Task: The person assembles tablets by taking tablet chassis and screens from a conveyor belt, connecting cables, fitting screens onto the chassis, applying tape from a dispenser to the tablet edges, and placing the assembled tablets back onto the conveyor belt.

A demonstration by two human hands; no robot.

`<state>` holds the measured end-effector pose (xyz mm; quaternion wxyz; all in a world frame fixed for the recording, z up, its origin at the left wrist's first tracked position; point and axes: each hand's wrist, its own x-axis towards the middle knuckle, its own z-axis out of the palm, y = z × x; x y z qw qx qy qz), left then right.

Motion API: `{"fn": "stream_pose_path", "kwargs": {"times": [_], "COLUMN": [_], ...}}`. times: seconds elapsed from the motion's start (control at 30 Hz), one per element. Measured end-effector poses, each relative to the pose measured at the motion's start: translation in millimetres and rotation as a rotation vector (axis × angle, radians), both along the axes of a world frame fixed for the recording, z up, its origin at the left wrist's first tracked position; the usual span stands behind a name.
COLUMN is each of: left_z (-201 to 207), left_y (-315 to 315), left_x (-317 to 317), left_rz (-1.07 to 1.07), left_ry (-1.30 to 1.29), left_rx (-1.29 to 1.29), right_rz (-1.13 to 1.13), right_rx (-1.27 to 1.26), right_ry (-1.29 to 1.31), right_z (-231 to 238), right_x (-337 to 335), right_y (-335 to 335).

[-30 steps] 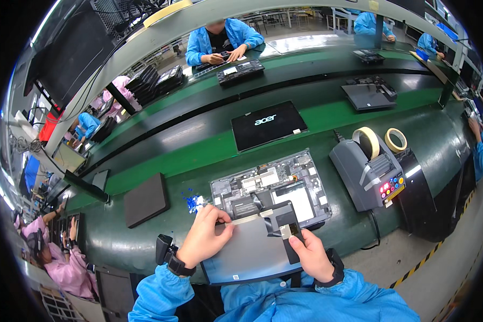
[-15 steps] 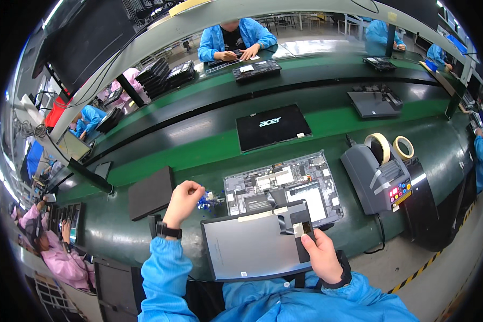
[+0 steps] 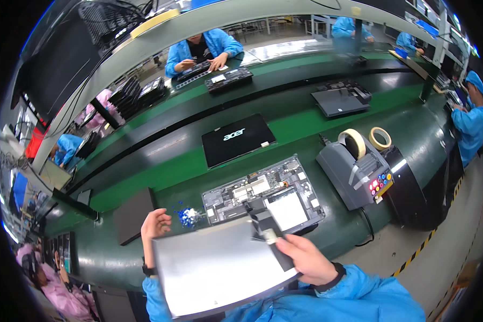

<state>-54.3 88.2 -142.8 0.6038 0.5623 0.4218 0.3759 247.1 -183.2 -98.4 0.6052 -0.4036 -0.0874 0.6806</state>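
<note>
A thin laptop display panel (image 3: 214,268), silver-grey on the side facing me, is tilted in front of my body. My right hand (image 3: 308,260) grips its right edge, thumb on top, beside a dark ribbon cable and a pale tape piece. By the panel's upper left corner is my left hand (image 3: 155,225), fingers loosely bent and apart, with nothing visible in them. The panel hides part of that wrist. Just beyond lies an opened laptop base (image 3: 233,193) with bare circuit boards, its near edge partly covered. Small blue and white bits (image 3: 189,217) are scattered left of it.
A black screen (image 3: 236,139) lies behind the laptop base. On the right stands a grey tape dispenser (image 3: 346,169) with cream tape rolls (image 3: 380,138). A dark flat box (image 3: 134,216) rests at left. Across the bench, a person in blue (image 3: 204,51) handles parts.
The panel has shifted left and tilted, with my right hand still on it. My left hand has come down beside its corner, its closed fingers loosening. The whole view has swung right.
</note>
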Motion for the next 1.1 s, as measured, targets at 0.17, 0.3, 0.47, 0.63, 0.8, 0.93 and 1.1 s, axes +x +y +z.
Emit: {"fn": "stream_pose_path", "kwargs": {"times": [0.17,0.3,0.47,0.63,0.8,0.93,1.1], "left_z": [86.5,48.5,92.3,84.3,86.9,77.4,48.8], "left_y": [-67.0,-1.7,-10.1,4.9,-11.9,-26.8,-30.9], "left_x": [105.1,176.2,203.4,222.8,227.7,213.3,122.9], "left_rz": [-0.275,-0.734,-0.597,-0.832,-0.724,-0.246,0.055], "left_ry": [-0.343,-0.541,0.174,0.591,0.856,0.488,0.590], "left_rx": [0.022,-0.051,-0.026,0.145,0.547,1.226,0.604], "right_rz": [0.299,0.613,0.094,-0.238,0.073,-0.244,-0.222], "right_rx": [0.281,0.205,0.265,0.337,0.135,0.087,0.009], "right_ry": [0.468,0.106,-0.366,-0.188,-0.576,-1.547,-1.301], "right_z": [4.9,15.0,12.6,25.2,37.9,-2.9,5.0], "right_x": [-44.7,-39.0,41.4,111.2,122.5,114.2,103.9], "right_y": [39.6,56.4,22.8,12.1,28.5,47.7,42.5]}}
